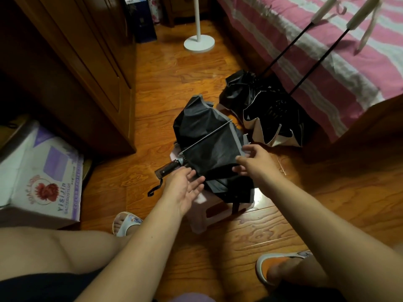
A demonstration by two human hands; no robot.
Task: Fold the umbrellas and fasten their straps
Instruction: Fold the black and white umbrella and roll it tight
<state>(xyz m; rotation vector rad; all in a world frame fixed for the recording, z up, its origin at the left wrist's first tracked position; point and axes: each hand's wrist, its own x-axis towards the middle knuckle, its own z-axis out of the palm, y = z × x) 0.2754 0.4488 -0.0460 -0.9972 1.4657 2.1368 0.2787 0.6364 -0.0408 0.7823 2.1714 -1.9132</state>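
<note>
A black umbrella with a grey edge [209, 147] lies collapsed but loose on a small pale pink stool [207, 216], its dark handle [168, 168] pointing left and a wrist loop hanging off it. My left hand [185, 188] is open, palm up, just below the handle and touching the near edge of the cloth. My right hand [253, 162] hovers with relaxed fingers at the cloth's right edge, fingertips on or just above the fabric. Two more black umbrellas [268, 114] with cream lining lean against the bed, their long shafts and cream handles [325, 7] resting on it.
A dark wooden wardrobe [87, 62] fills the left. A white and purple cardboard box [45, 171] sits at the left. A white stand base [198, 43] is on the wooden floor behind. A pink striped bed [316, 51] runs along the right. My feet in slippers flank the stool.
</note>
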